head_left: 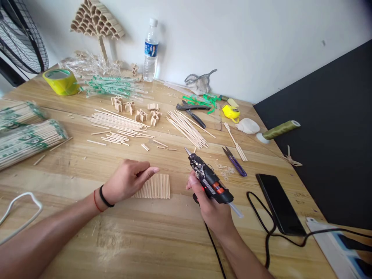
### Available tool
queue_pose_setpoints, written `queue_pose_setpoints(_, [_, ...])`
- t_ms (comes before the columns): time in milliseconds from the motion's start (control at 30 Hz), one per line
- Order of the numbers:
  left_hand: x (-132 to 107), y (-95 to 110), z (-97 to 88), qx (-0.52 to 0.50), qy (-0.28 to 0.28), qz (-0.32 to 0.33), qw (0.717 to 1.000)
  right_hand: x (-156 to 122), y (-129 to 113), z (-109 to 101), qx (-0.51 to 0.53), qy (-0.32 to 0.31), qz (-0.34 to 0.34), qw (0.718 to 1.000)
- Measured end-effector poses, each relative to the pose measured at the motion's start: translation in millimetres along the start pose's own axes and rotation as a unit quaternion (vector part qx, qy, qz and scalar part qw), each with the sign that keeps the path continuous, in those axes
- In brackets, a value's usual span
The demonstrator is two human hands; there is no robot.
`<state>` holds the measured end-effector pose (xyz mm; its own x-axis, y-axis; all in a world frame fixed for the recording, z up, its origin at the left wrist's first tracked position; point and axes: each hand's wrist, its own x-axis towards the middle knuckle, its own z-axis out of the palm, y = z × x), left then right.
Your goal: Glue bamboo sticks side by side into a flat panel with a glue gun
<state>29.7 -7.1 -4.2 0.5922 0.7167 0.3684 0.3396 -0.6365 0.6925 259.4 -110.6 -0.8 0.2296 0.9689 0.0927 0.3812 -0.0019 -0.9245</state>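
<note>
A glue gun point(209, 179), black with an orange patch, is gripped in my right hand point(213, 207). Its nozzle points up and to the left, and a clear glue stick juts from its back end. My left hand point(129, 181) is closed above a flat panel of short wooden sticks point(158, 186) laid side by side, covering its left part. The left thumb lies along the curled fingers; whether anything is between them is hidden. Beyond the hands lie a pile of long wooden sticks point(187, 130) and several cut pieces point(116, 138).
Purple snips point(235, 161), a phone point(280, 203) and black cable point(269, 232) lie at right. Farther back are black cutters point(193, 108), a yellow tape measure point(231, 113) and a water bottle point(150, 54). Packaged sticks point(31, 141) and yellow tape point(61, 82) occupy the left.
</note>
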Motion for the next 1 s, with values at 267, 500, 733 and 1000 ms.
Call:
queue_pose_setpoints(267, [-6,11,4.2,0.126,-0.061,0.104,0.985,4,0,0,0.006,-0.03,0.034,0.999])
queue_pose_setpoints(500, [-11,14,15.0,0.18,-0.129,0.084,0.972,7,3,3,-0.022,-0.11,0.049,0.992])
queue_pose_setpoints(733, [-12,13,13.4,0.167,-0.141,0.084,0.972,8,-3,-3,-0.087,-0.187,0.032,0.978])
queue_pose_setpoints(1000, [-13,13,15.1,0.147,-0.146,0.071,0.976,8,-6,-1,-0.082,-0.205,0.031,0.975])
